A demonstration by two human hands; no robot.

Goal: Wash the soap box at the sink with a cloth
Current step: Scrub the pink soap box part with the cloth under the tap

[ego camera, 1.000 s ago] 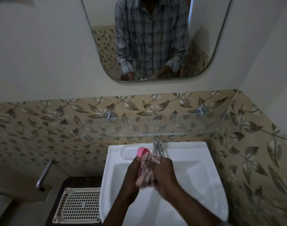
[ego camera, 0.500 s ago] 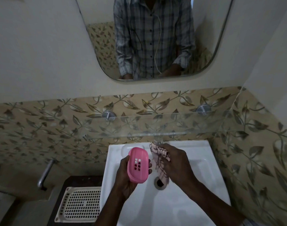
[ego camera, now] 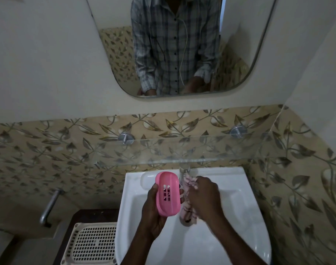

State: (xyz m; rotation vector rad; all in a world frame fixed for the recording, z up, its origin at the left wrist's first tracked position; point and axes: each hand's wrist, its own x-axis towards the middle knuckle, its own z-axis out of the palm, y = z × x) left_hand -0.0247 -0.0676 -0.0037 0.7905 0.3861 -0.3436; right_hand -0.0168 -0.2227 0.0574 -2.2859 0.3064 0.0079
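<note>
While the left hand (ego camera: 153, 211) holds the pink soap box (ego camera: 168, 194) over the white sink (ego camera: 239, 207), its fingers are closed around the box, with the thumb on the left edge. The box stands almost upright and shows its slotted bottom. Just beside it, the right hand (ego camera: 204, 197) has its fingers closed on a pink patterned cloth (ego camera: 187, 215), which hangs under the tap (ego camera: 184, 170). A glass shelf (ego camera: 182, 150) is above the sink.

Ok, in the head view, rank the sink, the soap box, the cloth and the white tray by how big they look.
1. Sink
2. Tray, partly cut off by the frame
3. Soap box
4. Cloth, partly hidden by the right hand, so 3 and 4 are unsure.
</note>
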